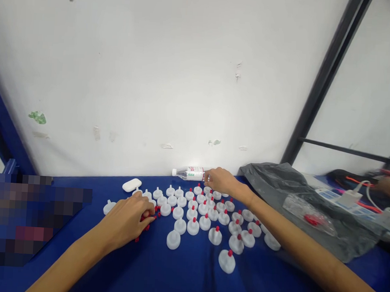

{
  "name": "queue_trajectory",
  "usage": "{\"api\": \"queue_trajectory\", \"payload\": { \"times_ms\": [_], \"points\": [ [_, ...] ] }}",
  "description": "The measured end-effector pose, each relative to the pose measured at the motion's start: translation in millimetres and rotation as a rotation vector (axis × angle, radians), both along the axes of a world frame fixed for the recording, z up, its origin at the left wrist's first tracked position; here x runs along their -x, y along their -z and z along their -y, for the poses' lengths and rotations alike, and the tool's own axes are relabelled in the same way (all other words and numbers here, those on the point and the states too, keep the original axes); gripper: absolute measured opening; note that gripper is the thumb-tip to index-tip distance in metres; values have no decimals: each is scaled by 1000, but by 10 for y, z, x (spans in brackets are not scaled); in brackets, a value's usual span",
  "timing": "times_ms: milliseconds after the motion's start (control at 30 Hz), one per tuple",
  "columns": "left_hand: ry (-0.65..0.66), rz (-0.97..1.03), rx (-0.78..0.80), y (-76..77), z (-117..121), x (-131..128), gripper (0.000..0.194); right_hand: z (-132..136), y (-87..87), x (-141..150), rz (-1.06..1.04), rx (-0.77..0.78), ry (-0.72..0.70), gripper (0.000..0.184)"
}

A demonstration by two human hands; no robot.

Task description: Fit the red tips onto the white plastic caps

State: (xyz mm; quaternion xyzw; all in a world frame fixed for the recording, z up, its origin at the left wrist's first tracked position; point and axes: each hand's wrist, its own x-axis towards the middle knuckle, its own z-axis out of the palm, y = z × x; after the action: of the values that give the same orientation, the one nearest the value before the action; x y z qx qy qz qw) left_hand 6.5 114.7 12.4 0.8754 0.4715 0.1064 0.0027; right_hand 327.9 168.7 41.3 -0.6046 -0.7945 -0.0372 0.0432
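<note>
Several white plastic caps (pixel 194 212), many topped with a small red plug, are spread over the blue table cover (pixel 187 273). My left hand (pixel 127 219) rests on the cover with its fingers curled over a small pile of loose red plugs (pixel 151 218). My right hand (pixel 221 180) reaches to the far row of caps, its fingers pinched on a white cap beside a lying water bottle (pixel 189 173).
A white earbud case (pixel 132 185) lies at the far left of the caps. A grey plastic bag (pixel 298 192) and a clear bag with red plugs (pixel 310 212) lie to the right. A power strip with cables (pixel 350 199) sits beyond. White wall behind.
</note>
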Motion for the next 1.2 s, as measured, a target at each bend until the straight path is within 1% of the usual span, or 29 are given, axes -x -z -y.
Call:
{"api": "queue_trajectory", "payload": {
  "times_ms": [67,167,233,300,367,467,633,767,933,1033,1100,1200],
  "points": [
    [18,11,3,2,3,-4,18,85,-80,87,-52,-47,-80,19],
    [44,26,1,9,5,-10,19,232,-141,287,-129,-67,-266,14],
    [52,31,-5,12,9,-13,18,308,-108,416,-158,-59,-365,17],
    [54,35,-15,8,17,-18,18,343,-25,506,-170,-60,-418,23],
    [52,43,-30,-3,28,-22,18,336,75,546,-173,-68,-438,22],
    [51,56,-53,-20,39,-23,20,288,188,543,-177,-77,-447,13],
    [56,72,-69,-11,47,-19,18,254,234,540,-207,-101,-460,14],
    [45,102,-87,-14,59,-33,13,280,201,553,-236,-115,-481,5],
    [49,141,-107,-41,68,-46,13,385,49,523,-306,-166,-451,9],
    [67,173,-125,-45,54,-44,17,470,-38,546,-324,-187,-476,10],
    [77,201,-129,-46,47,-45,20,521,-62,594,-323,-192,-508,9],
    [78,266,-122,-62,71,-68,21,593,-52,688,-311,-211,-546,9]
  ]
}}
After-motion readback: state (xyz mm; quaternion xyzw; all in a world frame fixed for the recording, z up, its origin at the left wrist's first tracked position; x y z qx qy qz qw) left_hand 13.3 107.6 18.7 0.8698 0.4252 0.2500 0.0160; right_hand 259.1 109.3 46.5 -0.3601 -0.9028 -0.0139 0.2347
